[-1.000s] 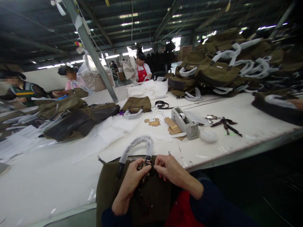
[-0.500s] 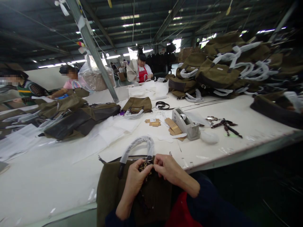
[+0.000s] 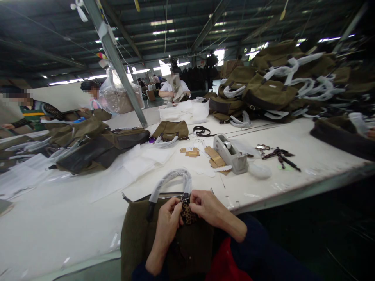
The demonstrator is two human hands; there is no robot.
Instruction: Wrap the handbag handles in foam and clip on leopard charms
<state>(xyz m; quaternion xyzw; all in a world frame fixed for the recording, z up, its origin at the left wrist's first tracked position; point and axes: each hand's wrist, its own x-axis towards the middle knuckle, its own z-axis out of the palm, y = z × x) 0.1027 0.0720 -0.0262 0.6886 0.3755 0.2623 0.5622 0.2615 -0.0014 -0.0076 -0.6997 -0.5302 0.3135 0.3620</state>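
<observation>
An olive-green handbag (image 3: 137,234) stands at the table's front edge, close to my body, its handle (image 3: 171,173) wrapped in white film. Below the handle's right end hangs a leopard-print tag (image 3: 189,214) by a metal ring. My left hand (image 3: 168,220) is closed in a pinch at the tag's upper left edge. From the other side, my right hand (image 3: 208,208) pinches near the tag's top right, by the ring. The fingertips partly hide what lies between them.
A grey tape dispenser (image 3: 231,154) stands beyond my hands, with brown card tags (image 3: 215,156) beside it. Dark straps with clips (image 3: 283,156) lie to its right. Olive bags are piled at right (image 3: 263,89) and left (image 3: 99,144). Several co-workers sit across the table.
My left thumb has drawn back from the leopard-print tag, so more of its face shows. The right hand has barely moved. A co-worker at the back now holds beige material in front of them.
</observation>
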